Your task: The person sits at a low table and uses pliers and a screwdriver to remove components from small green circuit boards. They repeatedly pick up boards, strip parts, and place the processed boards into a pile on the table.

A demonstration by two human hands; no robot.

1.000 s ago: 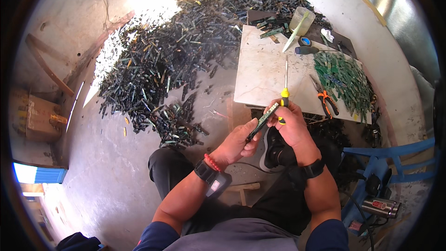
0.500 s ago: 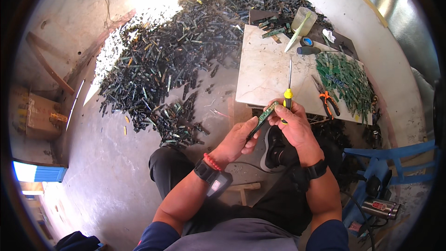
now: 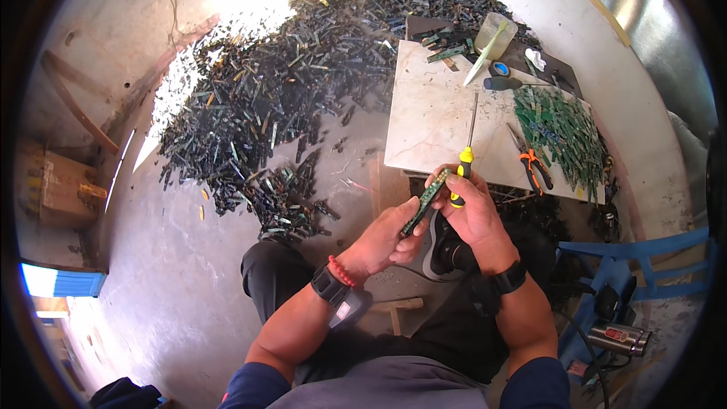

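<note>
Between my two hands I hold a narrow green circuit board strip (image 3: pixel 426 198), tilted with its upper end to the right. My left hand (image 3: pixel 391 233) pinches its lower end between thumb and fingers. My right hand (image 3: pixel 475 208) grips the upper end with thumb and forefinger. That same hand also holds a yellow-and-black screwdriver (image 3: pixel 462 176), its metal shaft pointing away from me over the white board (image 3: pixel 424 125). Some of the right fingers are hidden behind the handle and the strip.
A large heap of dark strips (image 3: pixel 250 106) covers the floor ahead and left. On the board lie orange-handled pliers (image 3: pixel 535 170), a pile of green strips (image 3: pixel 560 136), a dark-handled screwdriver (image 3: pixel 503 83) and blue tape (image 3: pixel 499 68). A blue stool (image 3: pixel 606 276) stands at right.
The strip has turned slightly between my hands, so more of its green face shows. My right hand and the screwdriver have shifted a little.
</note>
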